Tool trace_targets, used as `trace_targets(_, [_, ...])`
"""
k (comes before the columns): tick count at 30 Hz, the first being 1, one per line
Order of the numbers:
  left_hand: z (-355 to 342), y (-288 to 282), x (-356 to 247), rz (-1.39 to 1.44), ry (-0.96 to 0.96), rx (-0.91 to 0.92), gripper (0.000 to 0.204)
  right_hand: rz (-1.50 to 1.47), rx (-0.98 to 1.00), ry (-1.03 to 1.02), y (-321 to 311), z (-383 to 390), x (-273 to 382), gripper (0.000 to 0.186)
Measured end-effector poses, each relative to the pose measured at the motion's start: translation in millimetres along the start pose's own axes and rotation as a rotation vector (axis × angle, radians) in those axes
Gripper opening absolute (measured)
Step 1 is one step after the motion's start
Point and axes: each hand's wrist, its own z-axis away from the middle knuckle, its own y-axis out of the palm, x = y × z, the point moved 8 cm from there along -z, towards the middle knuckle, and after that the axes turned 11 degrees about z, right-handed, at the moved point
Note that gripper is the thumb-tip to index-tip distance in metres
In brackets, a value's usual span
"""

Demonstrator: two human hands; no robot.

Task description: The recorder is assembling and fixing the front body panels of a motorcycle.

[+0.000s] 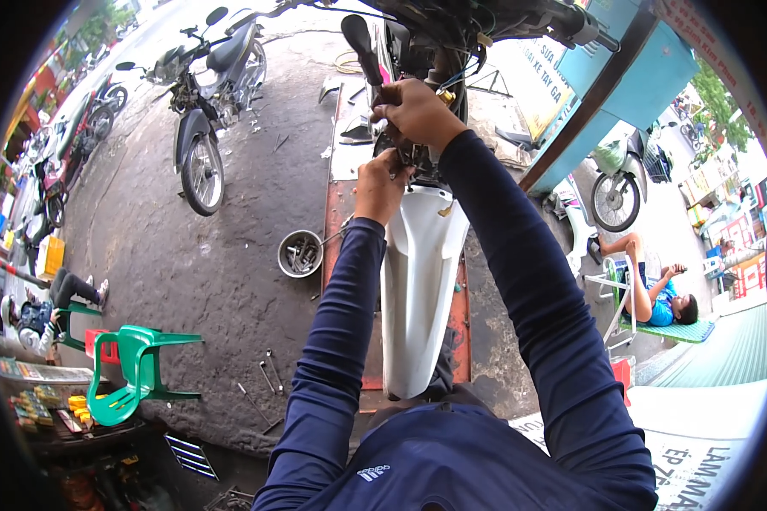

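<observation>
Both my hands work at the front of a partly stripped motorbike (400,17), above its long white front fender (418,289). My left hand (378,189) is closed at the dark parts at the fender's upper end; what its fingers hold is too small to make out. Just above it and to the right, my right hand (422,117) is closed too, thumb and fingers drawn together beside the black handlebar grip (360,38). Whatever lies between those fingers is hidden. Loose wires (469,68) hang near my right wrist.
A metal bowl of small parts (301,254) stands left of the red platform (341,204), with wrenches (270,370) on the floor. A green plastic chair (136,366) is lower left, a parked motorbike (200,128) upper left. At right, a person (656,298) reclines on a lounger (686,330).
</observation>
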Motion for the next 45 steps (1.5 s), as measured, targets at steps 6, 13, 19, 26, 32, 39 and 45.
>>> trace_targets(6, [3, -2, -4, -0.102, -0.022, 0.041, 0.017, 0.546, -0.236, -0.1, -18, 10, 39, 0.053])
trace_targets(13, [1, 1, 3, -0.06, 0.005, 0.081, 0.017, 0.048, -0.129, -0.274, -43, -47, 79, 0.045])
trace_targets(19, [-1, -8, 1, -0.043, 0.046, 0.032, 0.018, -0.19, -0.019, -0.296, -14, -52, 84, 0.04])
trace_targets(26, [4, -5, -7, -0.168, -0.013, 0.013, 0.019, -0.386, 0.101, -0.209, -8, -60, 70, 0.037])
trace_targets(32, [0, 3, 1, -0.08, 0.081, 0.022, 0.02, -0.765, 0.333, -0.085, 4, -72, 46, 0.031])
trace_targets(39, [8, -5, 9, -0.045, 0.094, -0.018, 0.016, -0.748, 0.214, -0.133, 18, -88, 72, 0.026])
trace_targets(45, [11, 1, 9, -0.064, 0.232, 0.018, 0.018, 0.158, -0.734, -0.308, -22, -79, 68, 0.039])
